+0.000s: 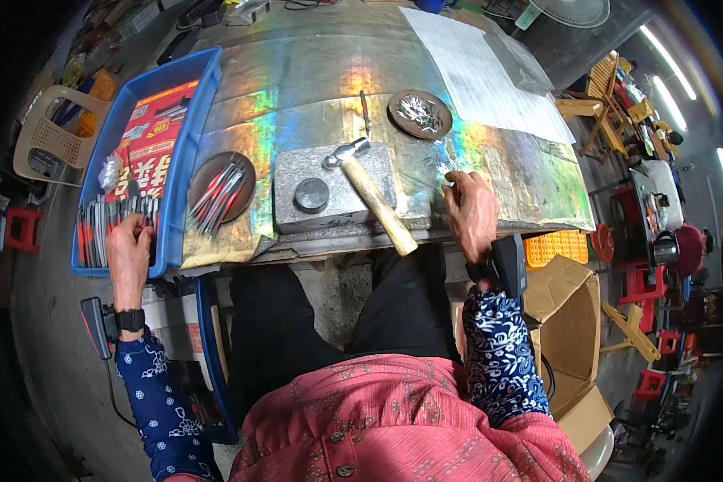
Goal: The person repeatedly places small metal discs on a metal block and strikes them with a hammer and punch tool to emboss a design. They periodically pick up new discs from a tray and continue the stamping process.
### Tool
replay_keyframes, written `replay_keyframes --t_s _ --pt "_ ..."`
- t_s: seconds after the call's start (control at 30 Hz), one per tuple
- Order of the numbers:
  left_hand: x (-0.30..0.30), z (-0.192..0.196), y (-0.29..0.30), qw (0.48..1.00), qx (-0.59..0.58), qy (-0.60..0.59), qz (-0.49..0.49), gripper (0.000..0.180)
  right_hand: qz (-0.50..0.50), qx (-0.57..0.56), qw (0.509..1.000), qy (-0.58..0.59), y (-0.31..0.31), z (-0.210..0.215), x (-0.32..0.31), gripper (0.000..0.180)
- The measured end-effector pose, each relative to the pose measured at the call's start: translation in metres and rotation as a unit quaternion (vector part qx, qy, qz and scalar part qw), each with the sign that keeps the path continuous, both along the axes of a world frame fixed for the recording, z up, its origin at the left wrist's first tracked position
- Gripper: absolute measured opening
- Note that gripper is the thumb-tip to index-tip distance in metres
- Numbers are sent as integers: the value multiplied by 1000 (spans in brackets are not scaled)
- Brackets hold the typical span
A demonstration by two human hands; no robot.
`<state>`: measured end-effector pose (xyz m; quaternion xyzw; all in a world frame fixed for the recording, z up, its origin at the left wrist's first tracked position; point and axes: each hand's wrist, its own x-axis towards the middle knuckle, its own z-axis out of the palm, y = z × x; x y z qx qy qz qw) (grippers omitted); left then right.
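Observation:
My left hand (129,247) is at the near end of a blue tray (210,80), over a row of slim red, black and grey pieces (96,234). Its fingers are pinched together; whatever they hold is too small to make out. At the table's front edge, my right hand (471,209) is curled, with thumb and fingertips close together; their contents cannot be told. Between the hands lies a stone block (289,215) bearing a dark round puck (312,194) and a hammer (381,206). The hammer's wooden handle overhangs the front edge.
A brown dish (245,173) of similar slim red-and-grey pieces stands beside the tray. Behind the block are another dish (396,119) with small silvery parts and a thin red-and-black piece (365,111). White sheets (466,72) cover the far right. A cardboard box (570,321) stands at lower right.

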<state>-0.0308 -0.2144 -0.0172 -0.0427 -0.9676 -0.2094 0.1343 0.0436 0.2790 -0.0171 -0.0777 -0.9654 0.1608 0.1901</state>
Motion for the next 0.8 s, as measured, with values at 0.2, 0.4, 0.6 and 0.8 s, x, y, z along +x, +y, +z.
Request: replay_keyframes --t_s 0.2,0.4,0.6,0.8 --pt "16 14 16 989 127 55 44 13 -62 9 997 -39 36 -11 -15 20" --pt "21 35 46 945 315 65 -66 17 -65 40 997 -25 54 -18 -31 18" --pt "20 41 90 899 414 -15 -141 23 -36 103 992 -69 60 -21 -47 14" --pt "20 41 126 858 483 -49 -166 21 12 190 981 -33 67 -31 -57 7"
